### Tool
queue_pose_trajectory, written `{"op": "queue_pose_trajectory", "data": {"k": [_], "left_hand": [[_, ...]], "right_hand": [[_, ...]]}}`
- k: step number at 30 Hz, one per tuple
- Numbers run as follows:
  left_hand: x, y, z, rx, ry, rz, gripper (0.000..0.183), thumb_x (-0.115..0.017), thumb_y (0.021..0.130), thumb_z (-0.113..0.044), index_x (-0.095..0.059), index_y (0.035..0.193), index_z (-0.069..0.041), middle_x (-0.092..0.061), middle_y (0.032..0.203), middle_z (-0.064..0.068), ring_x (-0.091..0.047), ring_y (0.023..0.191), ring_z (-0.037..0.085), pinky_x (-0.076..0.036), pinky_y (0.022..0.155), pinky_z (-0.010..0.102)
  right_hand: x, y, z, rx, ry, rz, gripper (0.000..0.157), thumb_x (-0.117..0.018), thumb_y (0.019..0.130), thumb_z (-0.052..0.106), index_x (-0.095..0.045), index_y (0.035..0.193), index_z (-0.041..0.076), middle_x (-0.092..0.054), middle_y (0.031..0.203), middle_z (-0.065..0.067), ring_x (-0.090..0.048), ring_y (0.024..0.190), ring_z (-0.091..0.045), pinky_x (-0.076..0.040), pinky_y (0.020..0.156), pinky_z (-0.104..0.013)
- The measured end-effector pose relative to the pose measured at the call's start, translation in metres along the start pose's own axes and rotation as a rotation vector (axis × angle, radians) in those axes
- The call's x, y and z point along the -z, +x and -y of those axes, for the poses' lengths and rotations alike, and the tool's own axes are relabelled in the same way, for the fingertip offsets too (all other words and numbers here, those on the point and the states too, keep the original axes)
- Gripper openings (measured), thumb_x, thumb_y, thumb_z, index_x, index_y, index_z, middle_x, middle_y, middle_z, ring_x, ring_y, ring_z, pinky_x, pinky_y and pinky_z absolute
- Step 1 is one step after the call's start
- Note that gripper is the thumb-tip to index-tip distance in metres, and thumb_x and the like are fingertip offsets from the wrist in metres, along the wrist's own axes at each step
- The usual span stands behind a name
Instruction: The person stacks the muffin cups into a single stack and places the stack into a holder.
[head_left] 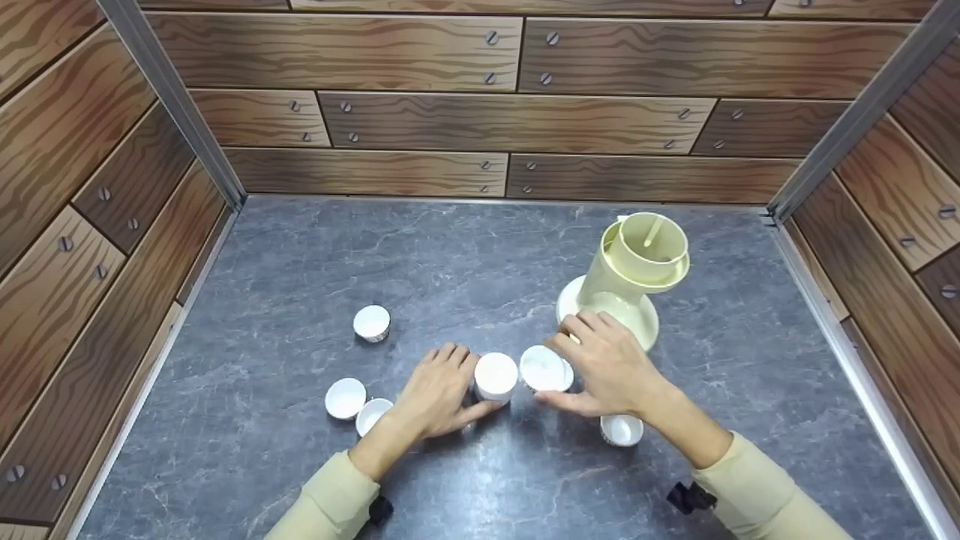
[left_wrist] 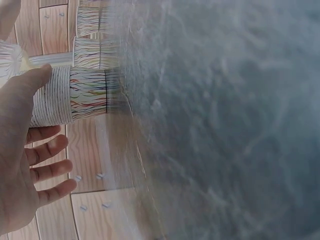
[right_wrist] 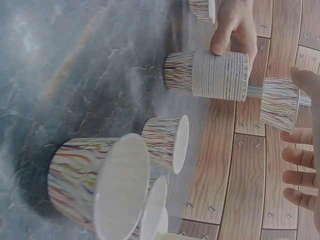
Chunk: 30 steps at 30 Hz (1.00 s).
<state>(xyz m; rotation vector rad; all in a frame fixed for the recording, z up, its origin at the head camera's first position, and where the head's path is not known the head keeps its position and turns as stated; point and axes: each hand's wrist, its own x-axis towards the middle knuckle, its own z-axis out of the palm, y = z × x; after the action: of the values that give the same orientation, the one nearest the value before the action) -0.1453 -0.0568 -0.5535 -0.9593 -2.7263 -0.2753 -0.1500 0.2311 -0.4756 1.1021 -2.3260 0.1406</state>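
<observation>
My left hand [head_left: 444, 390] holds an upright stack of nested paper cups [head_left: 496, 375] standing on the table, thumb at the near side. In the left wrist view the cup stack [left_wrist: 65, 95] shows many white rims above a body with coloured wavy lines. My right hand [head_left: 604, 367] pinches a single paper cup [head_left: 541, 366] between thumb and index finger, just right of the stack. The right wrist view shows this held cup [right_wrist: 280, 105] raised above the table, level with the stack's top. Another paper cup [right_wrist: 165, 142] stands on the table below it.
A cream-coloured cylinder on a round base [head_left: 646, 244] stands behind my right hand. Loose paper cups stand to the left: one farther back [head_left: 372, 323], two nearer [head_left: 346, 398]. Another cup [head_left: 622, 430] sits beside my right wrist. Wood-patterned walls enclose the grey table.
</observation>
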Motion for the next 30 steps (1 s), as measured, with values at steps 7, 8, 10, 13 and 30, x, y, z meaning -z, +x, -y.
{"op": "queue_pose_trajectory", "data": {"k": [7,8,10,13,30], "left_hand": [[0.000,0.001,0.000,0.002,0.010,-0.001,0.071,-0.052,0.096,-0.076,-0.064,0.123,-0.012,-0.068,0.113,0.005,-0.062,0.109,0.024,-0.055,0.096,0.041],[0.000,0.001,0.000,0.001,0.013,0.000,0.071,-0.052,0.096,-0.076,-0.064,0.123,-0.012,-0.068,0.113,0.005,-0.062,0.109,0.024,-0.055,0.096,0.041],[0.001,0.001,-0.001,-0.001,0.016,0.002,0.071,-0.052,0.096,-0.076,-0.064,0.123,-0.012,-0.068,0.113,0.006,-0.062,0.109,0.024,-0.055,0.097,0.041],[0.001,0.000,-0.001,-0.006,0.020,0.002,0.071,-0.052,0.096,-0.076,-0.064,0.122,-0.012,-0.067,0.113,0.006,-0.062,0.108,0.024,-0.055,0.096,0.041],[-0.001,-0.001,-0.001,-0.003,0.044,0.009,0.071,-0.052,0.096,-0.076,-0.063,0.124,-0.012,-0.068,0.114,0.005,-0.063,0.109,0.023,-0.056,0.091,0.039]], "right_hand": [[0.000,0.011,0.001,-0.006,0.014,-0.012,0.067,-0.056,0.087,0.081,-0.070,0.103,0.018,-0.064,0.094,-0.002,-0.058,0.087,-0.023,-0.051,0.079,-0.038],[0.000,0.012,0.001,-0.011,0.017,-0.012,0.067,-0.057,0.086,0.081,-0.070,0.103,0.018,-0.063,0.094,-0.002,-0.058,0.087,-0.023,-0.051,0.080,-0.038],[-0.001,0.014,0.002,-0.018,0.027,-0.019,0.066,-0.061,0.084,0.080,-0.070,0.103,0.018,-0.064,0.094,-0.001,-0.058,0.087,-0.022,-0.051,0.079,-0.038],[-0.003,0.016,0.003,-0.025,0.042,-0.024,0.065,-0.066,0.082,0.079,-0.071,0.104,0.017,-0.064,0.094,-0.001,-0.057,0.087,-0.022,-0.051,0.077,-0.037],[-0.017,0.021,0.010,-0.057,0.076,0.002,0.065,-0.074,0.078,0.077,-0.071,0.106,0.018,-0.066,0.101,0.000,-0.058,0.092,-0.020,-0.050,0.078,-0.035]]}}
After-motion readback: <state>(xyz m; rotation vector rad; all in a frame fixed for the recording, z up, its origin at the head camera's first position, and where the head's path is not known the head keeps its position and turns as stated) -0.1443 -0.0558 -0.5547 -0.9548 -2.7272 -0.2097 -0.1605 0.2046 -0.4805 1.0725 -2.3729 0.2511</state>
